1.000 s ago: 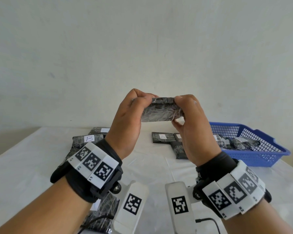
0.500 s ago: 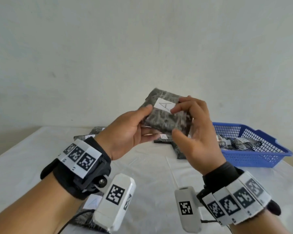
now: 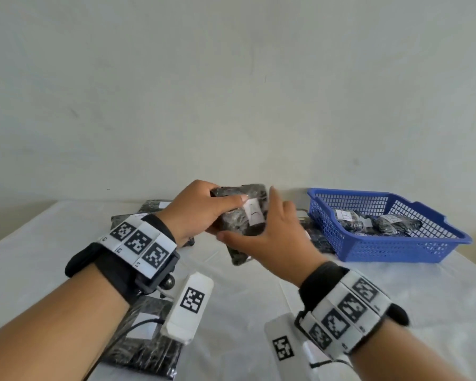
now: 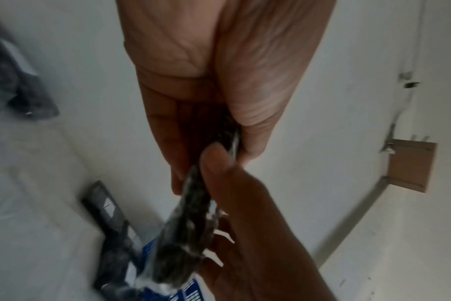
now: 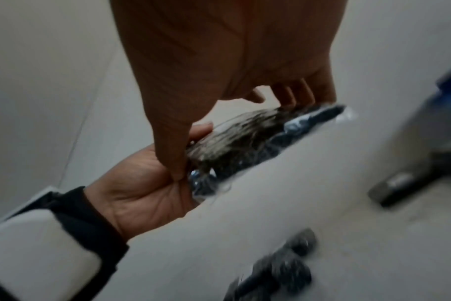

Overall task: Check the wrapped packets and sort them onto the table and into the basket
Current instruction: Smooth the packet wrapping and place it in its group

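A dark wrapped packet (image 3: 235,224) with a white label marked A is held just above the white table (image 3: 245,298), near its far middle. My left hand (image 3: 226,204) grips its upper left end, thumb across the front. My right hand (image 3: 259,235) holds the lower part, thumb over the front and fingers up behind its right edge. In the left wrist view the packet (image 4: 183,240) is seen edge-on between both thumbs. The right wrist view shows the blurred packet (image 5: 245,142) under my palm. A blue basket (image 3: 396,248) stands at the right.
Inside the basket lie dark packets (image 3: 352,220), one labelled B. More packets (image 3: 318,240) lie on the table just left of the basket, others at the far left (image 3: 149,209). One packet (image 3: 146,339) lies near the front edge under my left forearm.
Both hands turned the packet so its A label faces me, then brought it down from chest height to just over the far middle of the table.
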### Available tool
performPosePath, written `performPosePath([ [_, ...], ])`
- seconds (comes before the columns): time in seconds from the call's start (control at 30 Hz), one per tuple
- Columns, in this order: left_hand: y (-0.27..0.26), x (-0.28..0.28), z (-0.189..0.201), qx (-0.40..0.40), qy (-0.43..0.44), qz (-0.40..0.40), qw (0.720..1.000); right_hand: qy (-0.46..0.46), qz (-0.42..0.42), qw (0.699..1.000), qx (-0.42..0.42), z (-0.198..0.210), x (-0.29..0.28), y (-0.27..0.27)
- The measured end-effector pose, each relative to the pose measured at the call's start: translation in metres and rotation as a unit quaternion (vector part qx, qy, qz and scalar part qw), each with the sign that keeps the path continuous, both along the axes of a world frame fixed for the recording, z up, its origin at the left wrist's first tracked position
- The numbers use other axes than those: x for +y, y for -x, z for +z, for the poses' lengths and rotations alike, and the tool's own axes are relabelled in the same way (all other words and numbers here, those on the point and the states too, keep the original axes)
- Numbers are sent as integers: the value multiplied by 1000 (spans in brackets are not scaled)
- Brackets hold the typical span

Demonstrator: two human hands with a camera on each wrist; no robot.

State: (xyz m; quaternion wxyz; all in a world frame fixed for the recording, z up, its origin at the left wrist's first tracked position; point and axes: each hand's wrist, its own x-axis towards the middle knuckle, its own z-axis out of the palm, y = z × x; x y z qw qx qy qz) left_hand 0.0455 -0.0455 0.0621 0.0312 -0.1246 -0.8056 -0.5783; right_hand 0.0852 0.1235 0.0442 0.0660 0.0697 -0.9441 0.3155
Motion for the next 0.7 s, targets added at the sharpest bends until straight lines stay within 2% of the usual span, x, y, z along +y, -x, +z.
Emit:
performPosePath([
  [0.13, 27, -3, -29, -64, 136, 42, 988, 20, 3, 992, -127, -22, -15, 29],
  [0.23, 49, -5, -49, -150, 108, 18, 983, -114, 30, 977, -176, -32, -19, 54],
  [0.3, 59, -4, -56, -176, 122, 4, 977, -177, -1, 964, -201, -40, -17, 74],
  [0.43, 84, 2, -68, -178, 175, -18, 968, -235, -103, 943, -211, -56, -8, 120],
  [0.53, 103, 6, -75, -169, 222, -22, 960, -263, -102, 940, -191, -64, -6, 144],
  [0.7, 118, 4, -74, -143, 248, -13, 958, -296, -87, 935, -175, -71, -9, 166],
])
